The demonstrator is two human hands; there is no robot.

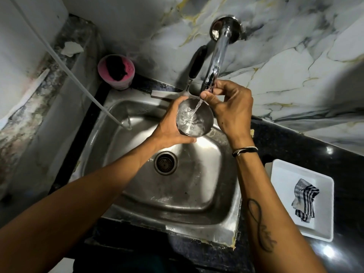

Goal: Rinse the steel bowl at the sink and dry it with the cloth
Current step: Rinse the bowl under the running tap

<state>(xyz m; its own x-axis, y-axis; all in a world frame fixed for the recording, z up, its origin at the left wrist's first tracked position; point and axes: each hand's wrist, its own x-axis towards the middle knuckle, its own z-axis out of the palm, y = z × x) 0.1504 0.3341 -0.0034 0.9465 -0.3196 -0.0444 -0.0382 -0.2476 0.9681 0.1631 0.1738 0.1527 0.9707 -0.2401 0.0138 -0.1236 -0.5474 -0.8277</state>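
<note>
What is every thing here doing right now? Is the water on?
Tap: on, water running into the bowl.
Steel bowl: held over the sink, water inside.
Left hand: gripping the bowl.
Right hand: at the spout tip.
Sink: wet, drain open.
Cloth: crumpled, unused, in the white tray.
Pink cup: upright, something dark inside.

Bare forearms; wristband [244,151], script tattoo [262,223]
</note>
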